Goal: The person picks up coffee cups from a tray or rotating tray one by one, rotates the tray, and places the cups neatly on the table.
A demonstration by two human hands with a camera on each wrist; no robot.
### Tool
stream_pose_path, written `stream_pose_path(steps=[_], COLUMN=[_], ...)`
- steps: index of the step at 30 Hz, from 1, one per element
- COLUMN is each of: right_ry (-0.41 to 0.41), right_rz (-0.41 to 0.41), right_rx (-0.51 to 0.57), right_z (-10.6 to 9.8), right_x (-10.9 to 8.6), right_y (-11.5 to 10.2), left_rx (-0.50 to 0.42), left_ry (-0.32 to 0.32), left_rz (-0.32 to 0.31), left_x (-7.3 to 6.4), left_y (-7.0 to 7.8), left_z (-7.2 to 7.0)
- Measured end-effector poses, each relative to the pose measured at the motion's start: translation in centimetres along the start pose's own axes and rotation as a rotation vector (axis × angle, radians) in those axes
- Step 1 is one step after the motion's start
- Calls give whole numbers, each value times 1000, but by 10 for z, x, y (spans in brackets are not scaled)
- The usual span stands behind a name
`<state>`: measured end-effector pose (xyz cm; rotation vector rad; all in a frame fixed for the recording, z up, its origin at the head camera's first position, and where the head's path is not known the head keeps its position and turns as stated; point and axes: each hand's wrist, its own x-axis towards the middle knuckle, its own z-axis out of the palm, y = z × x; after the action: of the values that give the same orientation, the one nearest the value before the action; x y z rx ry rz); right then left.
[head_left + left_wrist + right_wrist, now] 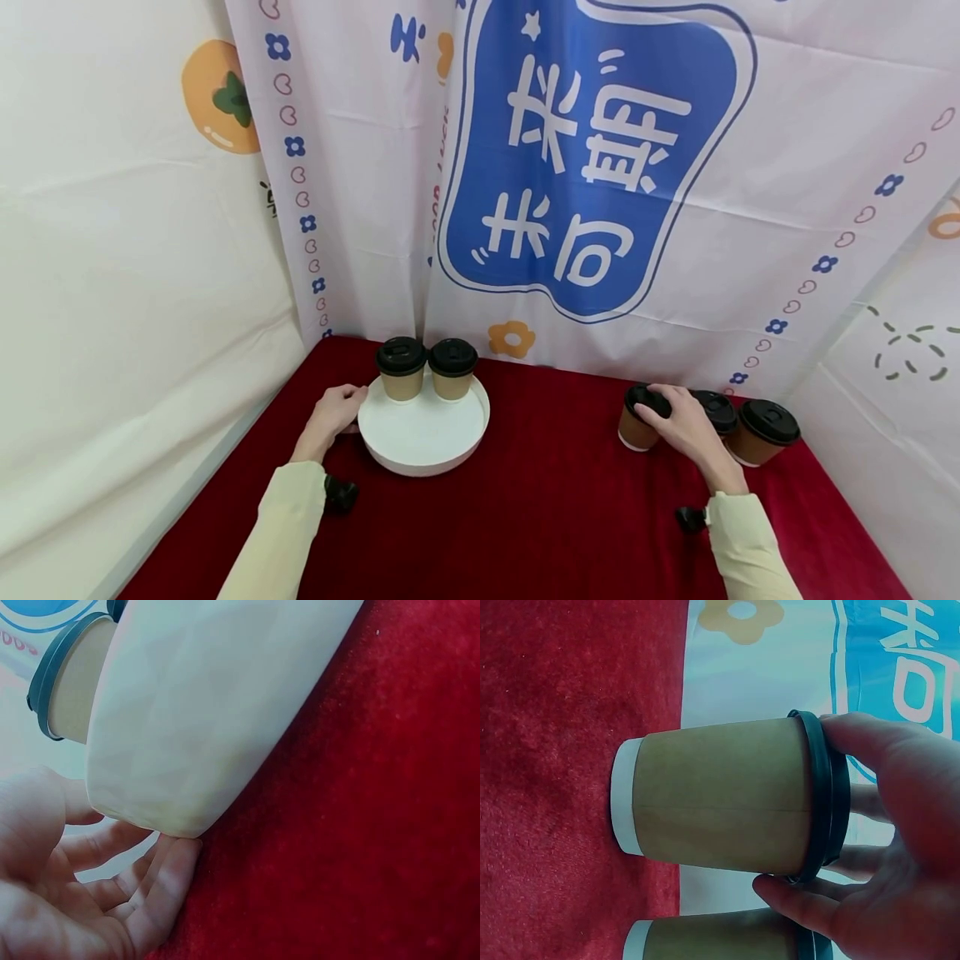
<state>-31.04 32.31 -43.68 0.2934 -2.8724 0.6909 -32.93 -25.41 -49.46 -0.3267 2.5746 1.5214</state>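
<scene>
A round white tray (423,429) sits on the red cloth at the left, with two lidded paper coffee cups standing toward its back: one on the left (402,384), one on the right (453,386). My left hand (334,418) holds the tray's left edge, thumb by the rim and fingertips (180,859) against its lower side. Over on the right, my right hand (686,427) grips a brown paper coffee cup (724,799) by its black lid (829,799), thumb and fingers spread round the lid. That cup is upright, its white base close over the cloth.
Right beside the held cup stand two more lidded cups, the nearer one (716,410) partly behind my right hand and the outer one (757,433) toward the cloth's right edge. A printed curtain (600,342) hangs along the back; white walls flank both sides.
</scene>
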Motion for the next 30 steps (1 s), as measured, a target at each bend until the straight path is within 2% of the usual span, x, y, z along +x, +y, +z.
stream_pose_path(steps=[8, 14, 19, 23, 30], right_ry=[7, -37, -46, -21, 89], right_rz=[0, 1, -32, -49, -29], right_rx=[10, 0, -23, -31, -22], right_z=[2, -2, -7, -13, -30], right_x=[0, 0, 1, 0, -1], right_y=[1, -2, -7, -10, -22], left_rx=[-4, -2, -6, -4, -10], left_ry=[-1, -3, 1, 1, 11], left_rz=[-7, -8, -7, -9, -17], left_x=[-1, -2, -2, -2, -1], left_y=[2, 1, 1, 1, 2], left_z=[-1, 0, 0, 0, 1])
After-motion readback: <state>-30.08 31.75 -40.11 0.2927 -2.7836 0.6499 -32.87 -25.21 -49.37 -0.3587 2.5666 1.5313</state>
